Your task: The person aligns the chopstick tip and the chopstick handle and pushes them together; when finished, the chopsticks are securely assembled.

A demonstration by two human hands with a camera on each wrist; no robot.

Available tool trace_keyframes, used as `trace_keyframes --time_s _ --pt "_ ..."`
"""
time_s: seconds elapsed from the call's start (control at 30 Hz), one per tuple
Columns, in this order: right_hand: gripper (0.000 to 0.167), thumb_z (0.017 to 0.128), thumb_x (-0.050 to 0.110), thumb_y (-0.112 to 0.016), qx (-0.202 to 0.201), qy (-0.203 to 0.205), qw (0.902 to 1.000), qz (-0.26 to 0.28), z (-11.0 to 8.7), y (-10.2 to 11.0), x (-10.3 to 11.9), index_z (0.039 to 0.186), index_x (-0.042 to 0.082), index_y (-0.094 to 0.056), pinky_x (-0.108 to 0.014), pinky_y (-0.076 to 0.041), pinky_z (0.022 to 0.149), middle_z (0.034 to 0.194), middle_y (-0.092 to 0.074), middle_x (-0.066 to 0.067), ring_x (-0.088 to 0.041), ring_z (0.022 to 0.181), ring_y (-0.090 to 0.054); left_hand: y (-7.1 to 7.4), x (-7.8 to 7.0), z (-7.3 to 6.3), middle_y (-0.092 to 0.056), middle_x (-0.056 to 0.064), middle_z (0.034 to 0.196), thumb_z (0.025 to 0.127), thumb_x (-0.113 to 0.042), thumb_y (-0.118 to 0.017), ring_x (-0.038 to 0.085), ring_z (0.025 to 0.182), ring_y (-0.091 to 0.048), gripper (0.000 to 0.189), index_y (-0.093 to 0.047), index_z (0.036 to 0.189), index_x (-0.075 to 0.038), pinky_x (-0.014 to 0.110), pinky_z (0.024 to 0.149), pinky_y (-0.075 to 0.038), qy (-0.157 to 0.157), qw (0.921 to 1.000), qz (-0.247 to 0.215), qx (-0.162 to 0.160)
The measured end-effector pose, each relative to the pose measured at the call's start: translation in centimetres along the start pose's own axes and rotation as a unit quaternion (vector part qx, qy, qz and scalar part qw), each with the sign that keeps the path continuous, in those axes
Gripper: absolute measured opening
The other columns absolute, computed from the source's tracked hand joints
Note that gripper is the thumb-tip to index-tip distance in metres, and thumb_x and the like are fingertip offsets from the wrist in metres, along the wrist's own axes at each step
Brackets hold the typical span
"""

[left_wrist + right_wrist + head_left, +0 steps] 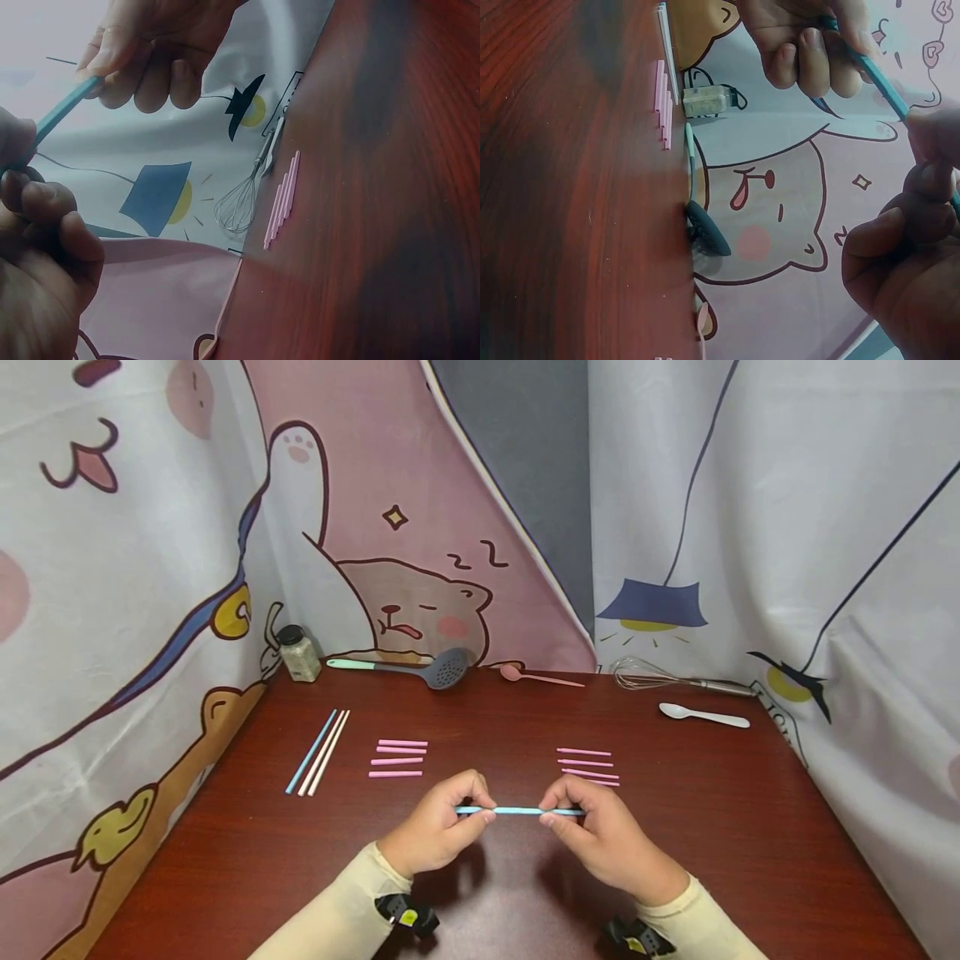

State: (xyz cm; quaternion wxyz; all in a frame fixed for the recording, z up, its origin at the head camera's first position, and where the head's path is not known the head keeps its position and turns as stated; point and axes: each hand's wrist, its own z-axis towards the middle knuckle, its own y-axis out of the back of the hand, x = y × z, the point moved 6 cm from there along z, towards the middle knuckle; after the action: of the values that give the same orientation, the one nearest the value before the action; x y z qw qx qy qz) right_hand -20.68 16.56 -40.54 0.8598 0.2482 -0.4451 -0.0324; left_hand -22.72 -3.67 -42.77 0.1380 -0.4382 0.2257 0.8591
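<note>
A thin light-blue stick [517, 811] is held level above the table, between both hands. My left hand [444, 828] pinches it with thumb and forefinger near its left end. My right hand [603, 837] pinches it the same way near its right end. A bare middle stretch shows between the two grips, and both ends jut past the fingers in the head view. In the left wrist view, the blue stick [67, 111] slants between the hands. Several short pink sticks [397, 762] lie beyond my left hand. More slim pink sticks [585, 764] lie just beyond my right hand.
At the left lie another blue stick [310, 752] and two white sticks [327, 755]. Along the back are a jar [300, 658], a slotted skimmer [447, 669], a pink spoon [512, 672] and a whisk [645, 675]. A white spoon [705, 717] lies at right. Printed curtains [517, 443] border the table.
</note>
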Motion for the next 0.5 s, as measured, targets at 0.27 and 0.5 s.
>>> trace_keyframes --time_s 0.27,0.5 --pt "0.012 0.092 0.000 -0.077 0.019 -0.011 0.9996 0.015 0.01 0.31 -0.34 0.096 0.007 -0.069 -0.023 -0.044 0.055 0.073 -0.060 0.002 0.000 0.066 -0.048 0.16 0.11 0.21 -0.062 0.007 0.085 0.090 0.007 -0.069 0.005 0.081 -0.057 0.019 -0.061 0.092 -0.009 0.025 0.070 -0.052 -0.010 0.9996 0.019 0.016" --pt "0.014 0.092 0.000 -0.077 0.015 -0.039 0.9991 0.009 0.08 0.49 -1.06 0.100 0.010 -0.070 -0.023 -0.044 0.054 0.076 -0.059 0.005 -0.001 0.065 -0.048 0.87 0.16 0.18 -0.062 0.004 0.085 0.089 0.006 -0.070 0.006 0.081 -0.058 0.019 -0.060 0.090 -0.010 0.027 0.071 -0.052 -0.010 0.9988 0.042 0.020"
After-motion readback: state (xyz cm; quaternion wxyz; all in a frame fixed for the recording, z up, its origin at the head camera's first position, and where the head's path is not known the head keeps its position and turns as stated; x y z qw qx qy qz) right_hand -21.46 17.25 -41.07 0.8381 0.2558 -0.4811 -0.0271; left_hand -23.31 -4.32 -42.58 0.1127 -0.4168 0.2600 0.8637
